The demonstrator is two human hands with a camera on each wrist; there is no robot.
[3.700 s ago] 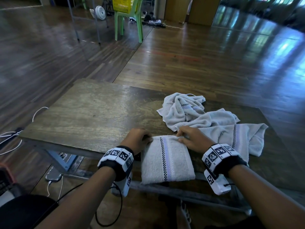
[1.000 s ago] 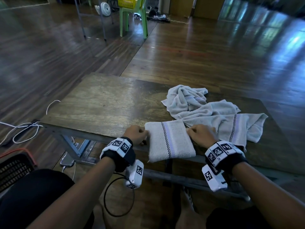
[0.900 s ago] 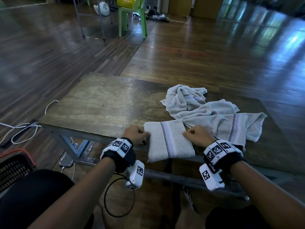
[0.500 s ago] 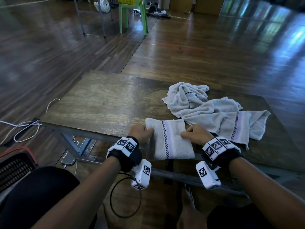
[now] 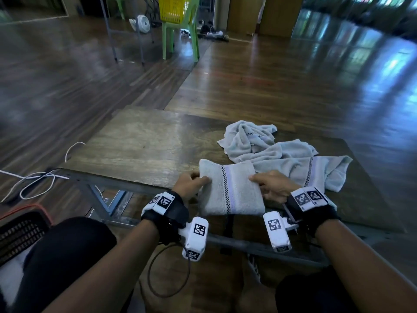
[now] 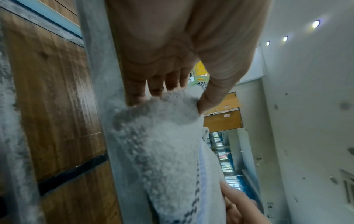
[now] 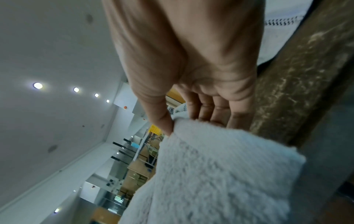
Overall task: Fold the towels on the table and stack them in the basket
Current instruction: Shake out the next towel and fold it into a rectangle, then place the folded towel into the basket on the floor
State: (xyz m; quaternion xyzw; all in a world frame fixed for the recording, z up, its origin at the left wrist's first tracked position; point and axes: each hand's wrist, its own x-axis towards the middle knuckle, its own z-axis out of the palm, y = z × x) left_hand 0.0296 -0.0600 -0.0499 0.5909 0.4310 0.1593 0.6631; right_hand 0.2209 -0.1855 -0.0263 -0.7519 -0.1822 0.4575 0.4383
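Note:
A folded white towel (image 5: 230,188) with a checkered stripe lies at the near edge of the wooden table (image 5: 146,145), overhanging it slightly. My left hand (image 5: 191,184) pinches its left edge, thumb on top and fingers beneath (image 6: 164,97). My right hand (image 5: 268,184) pinches the right edge the same way (image 7: 191,121). Behind and to the right lies a heap of unfolded white towels (image 5: 282,152). A dark basket (image 5: 20,233) with an orange rim sits on the floor at the lower left, partly out of view.
White cables (image 5: 33,179) lie on the floor left of the table. A green chair (image 5: 178,35) carrying a yellow basket (image 5: 171,7) and a small fan (image 5: 142,22) stand far back. My knees are under the table's near edge.
Both hands have moved from pressing on the folded towel to gripping its side edges, and the towel has shifted a little toward me. The head view has tilted up.

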